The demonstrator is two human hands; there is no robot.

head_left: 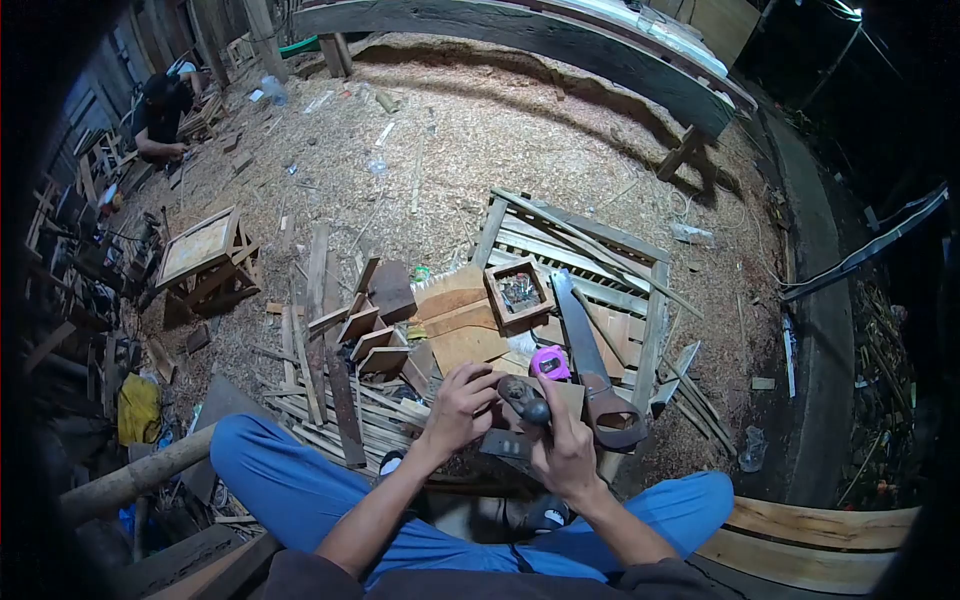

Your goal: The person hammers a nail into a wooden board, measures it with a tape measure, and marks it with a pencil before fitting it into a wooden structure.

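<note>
My right hand is wrapped round a dark tool with a round black knob, its index finger reaching up along the side; I cannot tell the tool's exact kind. My left hand is loosely curved with its fingers apart, the fingertips right at the tool's left edge. Just beyond the right fingertip sits a pink tape measure. A handsaw lies to the right, blade pointing away and handle near my right hand. Past the tape measure, a square wooden box holds small metal pieces.
A slatted wooden frame lies under the saw. Thin wood strips and upright boards are at the left, with a small wooden stool farther out. A long heavy bench crosses the back. Another person crouches at far left.
</note>
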